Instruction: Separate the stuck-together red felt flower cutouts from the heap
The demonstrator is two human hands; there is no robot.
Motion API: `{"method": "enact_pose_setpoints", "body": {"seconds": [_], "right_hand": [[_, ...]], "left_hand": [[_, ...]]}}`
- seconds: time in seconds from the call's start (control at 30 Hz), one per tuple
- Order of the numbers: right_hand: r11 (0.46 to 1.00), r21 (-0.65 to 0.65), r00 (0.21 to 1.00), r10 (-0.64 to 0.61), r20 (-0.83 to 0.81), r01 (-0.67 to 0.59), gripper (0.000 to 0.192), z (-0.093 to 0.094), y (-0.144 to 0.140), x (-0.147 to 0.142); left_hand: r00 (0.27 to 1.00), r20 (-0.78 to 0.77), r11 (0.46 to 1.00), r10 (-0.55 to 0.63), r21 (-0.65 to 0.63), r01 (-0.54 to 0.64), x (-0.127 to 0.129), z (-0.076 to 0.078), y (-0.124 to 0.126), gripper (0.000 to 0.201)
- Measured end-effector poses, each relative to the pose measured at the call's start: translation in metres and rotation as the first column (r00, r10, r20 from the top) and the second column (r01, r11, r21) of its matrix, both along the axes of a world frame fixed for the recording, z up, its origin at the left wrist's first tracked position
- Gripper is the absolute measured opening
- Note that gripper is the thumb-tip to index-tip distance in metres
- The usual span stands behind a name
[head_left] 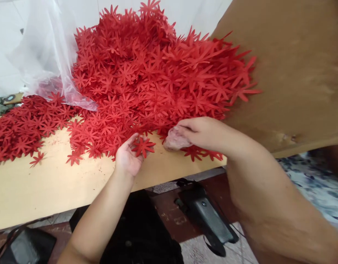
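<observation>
My left hand (130, 156) is turned palm up near the table's front edge. Its fingers curl around a red star-shaped flower cutout (143, 146) with several narrow petals. To its right, my right hand (192, 132) bends down over a crumpled, translucent pinkish plastic bundle (176, 139), with the fingers closed at its top. What is inside the bundle I cannot make out. A few more red cutouts (193, 152) lie under my right wrist. Right behind both hands rises a large heap of the same red cutouts (147, 80).
A second, lower pile of red cutouts (17, 128) spreads at the left. A clear plastic bag (52, 47) stands between the piles against the white tiled wall (6, 40). A brown sheet (290, 73) slopes along the right. Below the pale tabletop (61, 187) sits a black strapped device (210, 216).
</observation>
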State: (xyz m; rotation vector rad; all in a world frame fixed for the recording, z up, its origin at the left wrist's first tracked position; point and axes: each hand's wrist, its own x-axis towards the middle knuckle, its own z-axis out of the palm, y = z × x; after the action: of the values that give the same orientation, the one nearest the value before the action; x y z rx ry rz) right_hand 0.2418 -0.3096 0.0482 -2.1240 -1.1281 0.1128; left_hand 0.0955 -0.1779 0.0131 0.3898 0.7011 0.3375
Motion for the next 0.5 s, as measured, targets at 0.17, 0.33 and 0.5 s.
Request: {"method": "enact_pose_setpoints", "body": {"seconds": [0.17, 0.33, 0.5], "right_hand": [[0.956, 0.057, 0.951, 0.292, -0.100, -0.287, 0.031, 0.003, 0.020, -0.058], [0.955, 0.063, 0.946, 0.274, 0.172, -0.289, 0.023, -0.020, 0.047, -0.095], [0.945, 0.319, 0.977, -0.006, 0.215, -0.064, 0.035, -0.029, 0.074, -0.094]], "left_hand": [[0.998, 0.053, 0.999, -0.032, -0.017, 0.033, 0.015, -0.012, -0.014, 0.026], [0.984, 0.170, 0.997, 0.060, -0.065, -0.050, 0.011, -0.020, -0.008, 0.033], [0.976, 0.124, 0.983, 0.177, 0.017, -0.180, 0.002, -0.004, 0.003, 0.027]]}}
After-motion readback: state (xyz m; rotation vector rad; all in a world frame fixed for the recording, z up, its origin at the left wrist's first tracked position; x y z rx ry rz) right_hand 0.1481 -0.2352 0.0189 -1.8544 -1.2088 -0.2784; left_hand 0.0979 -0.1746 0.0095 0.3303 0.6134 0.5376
